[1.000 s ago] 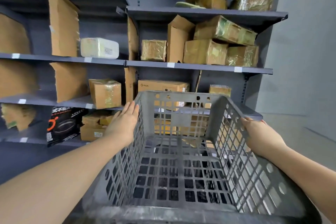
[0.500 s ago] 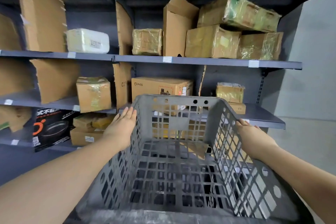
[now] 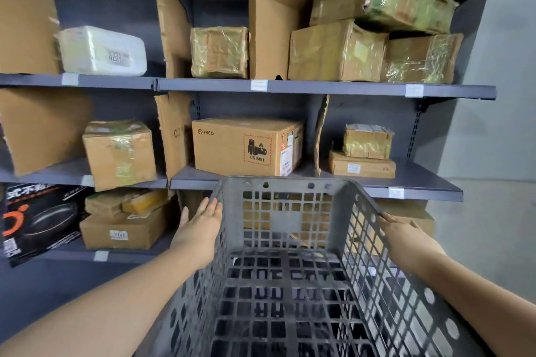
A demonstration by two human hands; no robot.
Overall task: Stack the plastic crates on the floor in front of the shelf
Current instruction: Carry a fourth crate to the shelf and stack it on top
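- Head view: the grey plastic crate (image 3: 290,269) is up in the air in front of the shelf (image 3: 319,88), between the two hands.
- The left hand (image 3: 200,229) lies flat on the outside of the crate's left wall, fingers straight and pointing up toward the rim.
- The right hand (image 3: 406,236) lies on the outside of the right wall, just under the rim. Its fingers look fairly straight too, but I cannot tell if the tips hook into the holes.
- So the grip is a squeeze from both sides with open palms, not a curled hold.
- The crate's long side runs away from the person toward the shelf. Both hands sit near the far end, about equally close to it.
- The floor (image 3: 493,240) lies below the crate, so I think the next move has to go down. No second crate shows here.
- Against the earlier pictures: the shelf and its PICO box (image 3: 246,146) look bigger and closer, and the top shelf has slid out of sight.
- The crate's far rim sits lower against the shelf than before. The hands keep the same spots on the walls.
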